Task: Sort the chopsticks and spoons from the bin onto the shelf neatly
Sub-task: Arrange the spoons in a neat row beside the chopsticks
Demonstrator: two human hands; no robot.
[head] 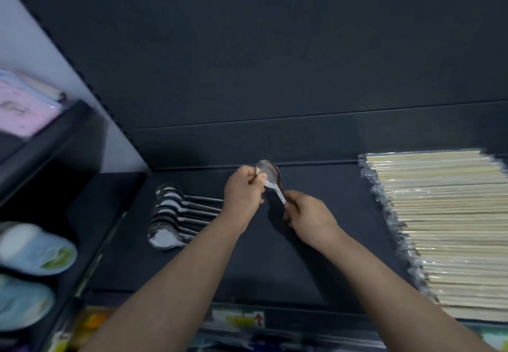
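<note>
Up over the dark shelf (316, 255), the person holds one shiny spoon (270, 180) with both hands. The left hand (243, 195) is curled around the round end of the spoon, with the thumb on its edge. The right hand (309, 215) is curled too and pinches the thin end of the handle, a bit lower and to the right. So the spoon sits right between the two hands. It is tilted, with its round end up and toward the back.

Just left of the left hand, a row of spoons (176, 214) lies on the shelf. They lie side by side and lap over each other a little. Their round ends point left and their handles point right, toward the left wrist.

Far to the right, well apart from both hands, a big flat pile of pale chopsticks (445, 228) lies in clear plastic wrap.

On the front edge of the shelf is a small label (247, 319) with a red arrow. Off to the left are some blurry blue things (33, 250) on another shelf.
</note>
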